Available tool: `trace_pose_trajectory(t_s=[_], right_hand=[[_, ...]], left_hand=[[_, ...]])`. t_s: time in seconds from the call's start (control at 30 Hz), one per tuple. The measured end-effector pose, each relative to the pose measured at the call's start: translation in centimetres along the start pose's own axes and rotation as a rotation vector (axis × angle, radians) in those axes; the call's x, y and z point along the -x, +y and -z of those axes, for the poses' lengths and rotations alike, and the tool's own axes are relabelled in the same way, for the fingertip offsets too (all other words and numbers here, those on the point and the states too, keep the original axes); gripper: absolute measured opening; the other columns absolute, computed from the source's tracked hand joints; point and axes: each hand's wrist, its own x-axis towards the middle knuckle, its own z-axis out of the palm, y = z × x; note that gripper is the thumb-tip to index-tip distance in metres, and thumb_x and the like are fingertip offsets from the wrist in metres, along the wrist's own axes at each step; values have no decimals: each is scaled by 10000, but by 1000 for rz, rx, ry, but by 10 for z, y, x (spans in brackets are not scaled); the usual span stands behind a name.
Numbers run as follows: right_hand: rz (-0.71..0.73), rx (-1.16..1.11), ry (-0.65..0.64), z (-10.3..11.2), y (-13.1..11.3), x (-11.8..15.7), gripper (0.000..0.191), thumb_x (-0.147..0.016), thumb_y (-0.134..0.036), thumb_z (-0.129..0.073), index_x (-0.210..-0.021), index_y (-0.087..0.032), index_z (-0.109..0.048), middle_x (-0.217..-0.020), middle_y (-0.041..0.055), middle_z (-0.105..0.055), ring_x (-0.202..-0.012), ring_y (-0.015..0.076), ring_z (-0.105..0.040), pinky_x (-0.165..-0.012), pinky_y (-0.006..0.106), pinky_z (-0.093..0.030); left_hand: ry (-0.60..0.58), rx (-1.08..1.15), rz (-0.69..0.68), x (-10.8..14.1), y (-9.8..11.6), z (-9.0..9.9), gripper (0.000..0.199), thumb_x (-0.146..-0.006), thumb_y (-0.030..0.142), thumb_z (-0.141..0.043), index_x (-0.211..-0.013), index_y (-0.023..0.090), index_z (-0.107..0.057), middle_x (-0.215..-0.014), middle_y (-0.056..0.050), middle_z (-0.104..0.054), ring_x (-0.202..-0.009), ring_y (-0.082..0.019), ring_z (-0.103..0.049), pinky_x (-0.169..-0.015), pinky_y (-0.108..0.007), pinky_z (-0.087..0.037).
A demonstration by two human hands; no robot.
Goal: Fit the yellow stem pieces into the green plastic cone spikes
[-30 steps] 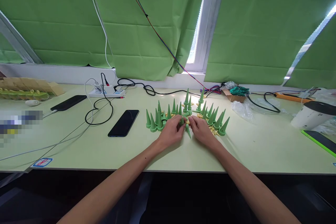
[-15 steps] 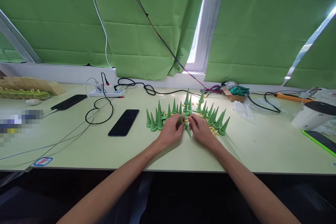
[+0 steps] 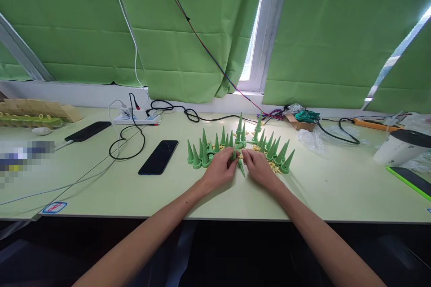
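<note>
My left hand [image 3: 218, 166] is closed around a green cone [image 3: 234, 154], whose lower part is hidden by the fingers. My right hand [image 3: 257, 164] pinches a small yellow piece [image 3: 240, 157] against that cone, between the two hands. Just below, another green cone [image 3: 241, 169] lies on the table, its tip toward me. Upright green cones [image 3: 205, 158] stand in a group left of my hands. More of them [image 3: 279, 157] stand to the right, with small yellow pieces [image 3: 275, 168] scattered at their bases.
A black phone [image 3: 158, 158] lies left of the cones, with a second phone [image 3: 88, 131] farther left. Behind are a power strip [image 3: 136, 119] and loose black cables [image 3: 191, 115]. To the right are a small cardboard box [image 3: 299, 124], plastic wrap [image 3: 313, 141] and a white cylinder [image 3: 402, 148].
Both hands stay almost in place. The left fingers and the cone in them have shifted slightly right, and the right fingertips have turned a little at the yellow piece.
</note>
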Motion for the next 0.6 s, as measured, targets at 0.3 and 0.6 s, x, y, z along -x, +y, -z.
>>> trace_pose_trajectory(t_s=[0.3,0.6], right_hand=[[-8,-63,13,1,-3,0,390,-1006,-357,-339,-642,-227,-387,-580,-17,-490,-552,150,-445,-577,290,-319],[18,-39,21,0,-2,0,345,-993,-325,-360,-661,-230,-351,-595,-24,-452,-553,147,-385,-558,286,-291]], left_hand=[[38,32,36,-1,-2,-1,101,-882,186,-513,-927,172,-603,-803,-17,-607,-631,-122,-518,-597,-263,-411],[16,25,35,0,-2,-1,87,-884,192,-515,-912,170,-594,-824,-28,-620,-636,-129,-520,-601,-273,-412]])
